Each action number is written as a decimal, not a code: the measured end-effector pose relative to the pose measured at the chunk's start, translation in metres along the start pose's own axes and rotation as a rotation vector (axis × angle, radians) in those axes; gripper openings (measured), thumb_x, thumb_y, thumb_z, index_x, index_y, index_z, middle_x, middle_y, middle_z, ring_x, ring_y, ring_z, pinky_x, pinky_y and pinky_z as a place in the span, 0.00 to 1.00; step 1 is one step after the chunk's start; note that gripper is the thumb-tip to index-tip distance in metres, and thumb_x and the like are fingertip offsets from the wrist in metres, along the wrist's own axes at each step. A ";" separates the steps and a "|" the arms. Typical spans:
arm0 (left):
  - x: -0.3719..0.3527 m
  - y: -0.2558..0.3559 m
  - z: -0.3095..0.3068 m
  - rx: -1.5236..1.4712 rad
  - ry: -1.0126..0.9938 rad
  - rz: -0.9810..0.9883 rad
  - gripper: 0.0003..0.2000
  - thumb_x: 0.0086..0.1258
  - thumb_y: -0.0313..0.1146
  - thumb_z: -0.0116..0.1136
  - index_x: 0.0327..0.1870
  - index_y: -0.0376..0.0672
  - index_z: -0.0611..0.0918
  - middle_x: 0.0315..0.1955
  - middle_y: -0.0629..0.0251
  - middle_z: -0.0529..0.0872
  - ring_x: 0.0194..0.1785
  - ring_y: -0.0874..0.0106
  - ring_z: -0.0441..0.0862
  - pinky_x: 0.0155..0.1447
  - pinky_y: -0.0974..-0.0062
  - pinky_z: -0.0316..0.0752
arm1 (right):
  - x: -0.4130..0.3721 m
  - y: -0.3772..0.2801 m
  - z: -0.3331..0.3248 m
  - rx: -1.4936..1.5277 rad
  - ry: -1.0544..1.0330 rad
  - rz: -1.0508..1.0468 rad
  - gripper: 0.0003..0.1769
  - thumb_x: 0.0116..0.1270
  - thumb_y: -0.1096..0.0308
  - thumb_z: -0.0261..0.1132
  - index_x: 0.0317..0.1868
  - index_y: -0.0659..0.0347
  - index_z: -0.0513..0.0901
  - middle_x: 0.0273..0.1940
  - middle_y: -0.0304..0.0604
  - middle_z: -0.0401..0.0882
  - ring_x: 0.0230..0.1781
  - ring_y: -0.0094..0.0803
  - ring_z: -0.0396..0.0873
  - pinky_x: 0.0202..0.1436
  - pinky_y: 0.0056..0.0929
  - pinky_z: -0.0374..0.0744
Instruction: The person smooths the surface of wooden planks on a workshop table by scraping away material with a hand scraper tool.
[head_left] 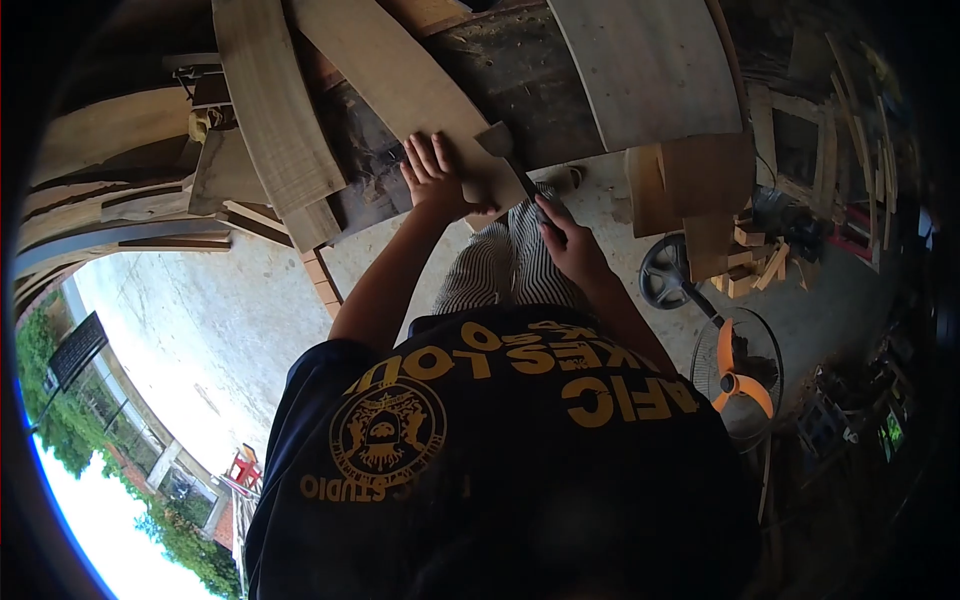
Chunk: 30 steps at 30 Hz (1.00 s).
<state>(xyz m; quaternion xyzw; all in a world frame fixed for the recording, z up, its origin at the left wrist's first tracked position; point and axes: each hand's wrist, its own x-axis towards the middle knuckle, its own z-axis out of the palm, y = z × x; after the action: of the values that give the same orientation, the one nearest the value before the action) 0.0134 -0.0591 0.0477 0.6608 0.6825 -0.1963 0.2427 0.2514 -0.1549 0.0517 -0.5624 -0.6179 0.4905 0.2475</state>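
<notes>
My left hand (433,180) lies flat with fingers spread on a long, light wooden board (385,65). That board slants across a dark workbench (530,90), its near end reaching past the edge close to my legs. In my right hand (573,245), fingers wrapped round the handle, is a dark-handled tool with a broad flat head (494,139). Its head overlaps the right edge of the board, and its shaft points away from me. Whether the head is a blade I cannot tell.
Another long plank (270,110) lies to the left, and a wide pale board (650,70) to the right. An orange-bladed fan (740,382) stands on the floor at right, near wood offcuts (745,260). More planks (130,210) are stacked at far left.
</notes>
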 end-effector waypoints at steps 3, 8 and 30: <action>-0.001 0.003 -0.005 0.020 -0.047 -0.019 0.81 0.27 0.73 0.71 0.71 0.31 0.27 0.70 0.31 0.23 0.74 0.42 0.18 0.74 0.43 0.30 | 0.009 -0.007 0.007 -0.105 0.051 -0.062 0.26 0.69 0.65 0.60 0.67 0.46 0.70 0.46 0.57 0.82 0.46 0.47 0.82 0.48 0.40 0.77; -0.002 0.003 -0.007 -0.005 -0.060 -0.018 0.81 0.27 0.73 0.71 0.71 0.31 0.28 0.70 0.31 0.22 0.74 0.42 0.17 0.74 0.42 0.30 | -0.044 -0.001 -0.019 0.031 -0.022 0.079 0.26 0.69 0.64 0.59 0.67 0.48 0.70 0.51 0.59 0.80 0.53 0.51 0.79 0.55 0.37 0.77; 0.000 0.003 -0.005 0.048 -0.072 -0.017 0.80 0.28 0.74 0.70 0.71 0.31 0.28 0.70 0.31 0.23 0.74 0.40 0.19 0.73 0.41 0.31 | -0.012 -0.032 -0.011 0.102 -0.007 0.080 0.25 0.70 0.67 0.58 0.67 0.51 0.70 0.51 0.57 0.80 0.50 0.47 0.82 0.51 0.35 0.78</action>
<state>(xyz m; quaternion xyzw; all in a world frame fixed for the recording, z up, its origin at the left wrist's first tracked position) 0.0162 -0.0558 0.0519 0.6532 0.6740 -0.2382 0.2496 0.2493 -0.1593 0.0875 -0.5714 -0.5699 0.5331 0.2539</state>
